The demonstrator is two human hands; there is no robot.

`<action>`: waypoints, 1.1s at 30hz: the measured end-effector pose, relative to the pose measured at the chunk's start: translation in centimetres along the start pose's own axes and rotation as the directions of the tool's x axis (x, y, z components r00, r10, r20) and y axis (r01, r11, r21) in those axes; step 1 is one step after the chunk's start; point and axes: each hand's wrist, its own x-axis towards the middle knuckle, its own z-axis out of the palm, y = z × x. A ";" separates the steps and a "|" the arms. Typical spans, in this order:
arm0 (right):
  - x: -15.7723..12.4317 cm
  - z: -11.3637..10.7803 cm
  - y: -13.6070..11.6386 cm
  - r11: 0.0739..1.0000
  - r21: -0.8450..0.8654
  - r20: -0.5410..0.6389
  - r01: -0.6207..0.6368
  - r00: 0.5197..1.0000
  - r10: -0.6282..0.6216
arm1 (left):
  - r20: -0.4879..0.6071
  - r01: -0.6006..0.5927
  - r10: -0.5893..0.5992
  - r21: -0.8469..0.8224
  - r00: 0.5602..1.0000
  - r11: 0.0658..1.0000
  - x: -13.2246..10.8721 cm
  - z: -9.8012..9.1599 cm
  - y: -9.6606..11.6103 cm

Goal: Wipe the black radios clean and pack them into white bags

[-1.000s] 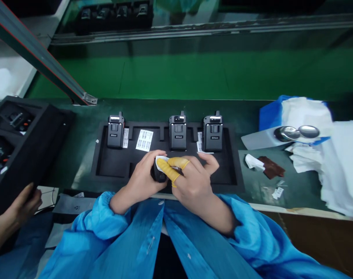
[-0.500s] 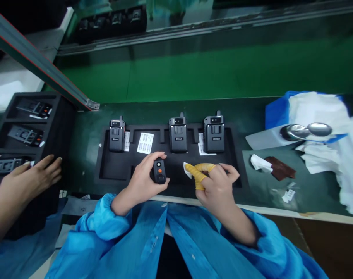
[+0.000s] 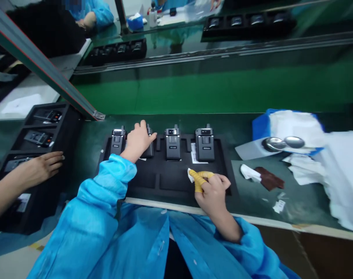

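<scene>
My left hand (image 3: 138,140) reaches over the black foam tray (image 3: 141,180), its fingers and thumb around the upper part of a black two-way radio (image 3: 149,150). The hand covers much of that radio, which stands in the second slot from the left. Three more two-way radios stand in the same row: one at the left (image 3: 117,144), one in the middle (image 3: 172,145) and one at the right (image 3: 204,145). My right hand (image 3: 213,190), with yellow finger cots on, pinches a small white wipe (image 3: 190,175) above the tray's front right part.
At left, a co-worker's hand (image 3: 41,168) rests over another foam tray (image 3: 67,135) of radios. A blue tissue box (image 3: 259,126), a bottle with a metal top (image 3: 249,149) and a brown cloth (image 3: 271,179) lie to the right. A metal post (image 3: 54,73) slants at the left.
My left hand has carried the radio forward and left into the tray's back row, over the label sheet there. The right hand still pinches the wipe. The head view has tilted up.
</scene>
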 end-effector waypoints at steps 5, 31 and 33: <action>0.1 0.0 -0.1 1.000 0.020 -0.008 -0.020 1.000 0.020 | -0.180 -0.158 0.159 0.023 0.971 0.987 -2.6 0.4 2.2; 5.4 -3.7 -3.2 0.951 0.310 -0.045 -0.014 0.999 0.029 | -0.110 -0.351 0.485 -0.826 0.868 0.442 -11.4 3.3 -0.6; 5.9 -3.9 -4.2 0.956 0.289 -0.036 0.050 0.999 -0.041 | -0.122 -0.367 0.494 -0.821 0.861 0.437 -11.6 3.5 -0.4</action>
